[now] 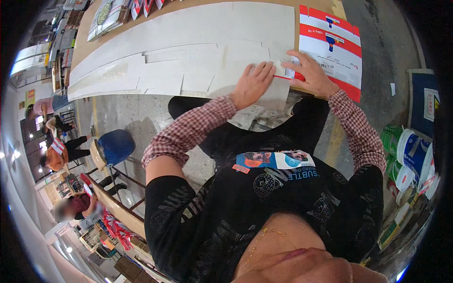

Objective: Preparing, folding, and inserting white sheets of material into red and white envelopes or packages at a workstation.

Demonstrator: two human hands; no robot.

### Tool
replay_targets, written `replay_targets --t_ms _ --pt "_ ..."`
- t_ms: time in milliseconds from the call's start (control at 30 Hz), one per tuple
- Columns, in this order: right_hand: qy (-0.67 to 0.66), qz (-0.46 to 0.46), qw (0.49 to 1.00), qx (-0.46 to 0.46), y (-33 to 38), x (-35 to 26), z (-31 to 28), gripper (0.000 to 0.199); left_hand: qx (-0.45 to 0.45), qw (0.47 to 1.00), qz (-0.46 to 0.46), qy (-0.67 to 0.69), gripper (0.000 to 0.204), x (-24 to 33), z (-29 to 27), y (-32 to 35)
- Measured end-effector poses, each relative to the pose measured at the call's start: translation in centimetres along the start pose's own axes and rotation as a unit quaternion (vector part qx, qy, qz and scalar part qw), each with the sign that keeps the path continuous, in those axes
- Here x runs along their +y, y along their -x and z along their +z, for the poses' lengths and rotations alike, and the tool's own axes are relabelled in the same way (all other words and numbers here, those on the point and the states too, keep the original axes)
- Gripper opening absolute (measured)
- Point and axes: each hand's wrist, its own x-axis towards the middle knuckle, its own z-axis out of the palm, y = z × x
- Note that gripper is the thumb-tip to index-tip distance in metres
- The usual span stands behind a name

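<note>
My left hand point(254, 86) lies flat, fingers stretched out, on overlapping pale grey-white card sheets point(179, 61) on the table. Its fingertips reach a small white piece with a red edge point(283, 70). On the other side of that piece is my right hand point(312, 78), fingers and thumb spread apart, fingertips touching it or right beside it. Whether the small piece is separate or a folded corner, I cannot tell. Partly under my right hand and to its right lies a flat red-and-white printed carton point(330, 52) with a blue picture.
At the far left of the table are clear-wrapped packs point(106, 19) and red-and-white items point(137, 8). Tubs and packs point(410, 153) stand at the right. A blue chair point(115, 146) and another table point(122, 212) are on the left, with several people farther off.
</note>
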Motion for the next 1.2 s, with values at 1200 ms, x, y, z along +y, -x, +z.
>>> replay_targets --t_ms 1200 --pt "-0.078 0.077 0.992 -0.054 1.2 0.9 1.4 0.045 0.210 0.366 -0.550 0.721 0.022 -1.4 -1.6 1.7"
